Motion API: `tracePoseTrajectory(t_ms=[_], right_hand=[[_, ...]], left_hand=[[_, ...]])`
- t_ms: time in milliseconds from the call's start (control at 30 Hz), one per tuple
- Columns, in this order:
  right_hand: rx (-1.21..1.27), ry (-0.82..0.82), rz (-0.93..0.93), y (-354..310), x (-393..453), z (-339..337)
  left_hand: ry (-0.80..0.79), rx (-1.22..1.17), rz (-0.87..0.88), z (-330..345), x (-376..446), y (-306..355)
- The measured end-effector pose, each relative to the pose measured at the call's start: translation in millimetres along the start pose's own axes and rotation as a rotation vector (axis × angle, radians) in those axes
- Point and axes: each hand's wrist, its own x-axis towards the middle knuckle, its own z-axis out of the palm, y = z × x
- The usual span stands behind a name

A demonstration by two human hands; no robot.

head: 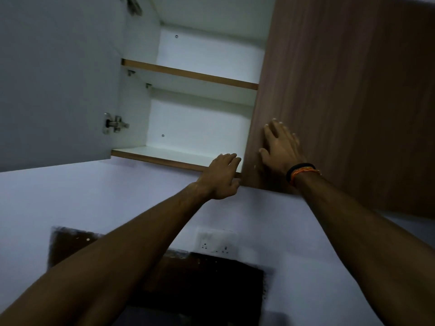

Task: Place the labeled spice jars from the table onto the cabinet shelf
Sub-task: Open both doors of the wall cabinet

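Pressing right hand [281, 149] flat on door [329, 90]

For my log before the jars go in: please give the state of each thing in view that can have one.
Left door: open.
Right door: closed.
Shelves: nothing on the parts in view.
Left hand: fingers curled over the bottom shelf edge.
Right hand: flat on the right door.

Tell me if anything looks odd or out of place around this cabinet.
Nothing looks broken or spilled. The left cabinet door is open, the right door shut, and the left hand is at its lower corner while the right hand lies flat on it. No jars are on the shelves.
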Motion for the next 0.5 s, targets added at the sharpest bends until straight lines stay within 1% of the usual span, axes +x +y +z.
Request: tracePoseTrajectory(t_ms=[100, 200, 333, 433, 500], right_hand=[[-0.032, 0.004, 0.028, 15.9, 0.9, -1.8], [-0.041, -0.015, 0.057, 28.2, 1.9, -1.1], [-0.054, -0.066, 0.068, 38.2, 1.3, 3.5], [-0.048, -0.127, 0.097, 44.1, 0.7, 9.6], [-0.036, -0.198, 0.129, 44.9, 0.5, 13.7]], left_hand=[[-0.019, -0.117, -0.041, 9.1, 25.7, 11.7], [0.050, -0.294, -0.064, 18.6, 47.8, 16.7], [0.115, -0.534, -0.194, 30.3, 66.4, 21.7], [0.133, -0.683, -0.252, 35.1, 74.5, 24.9], [0.123, -0.794, -0.315, 35.5, 80.1, 25.1]])
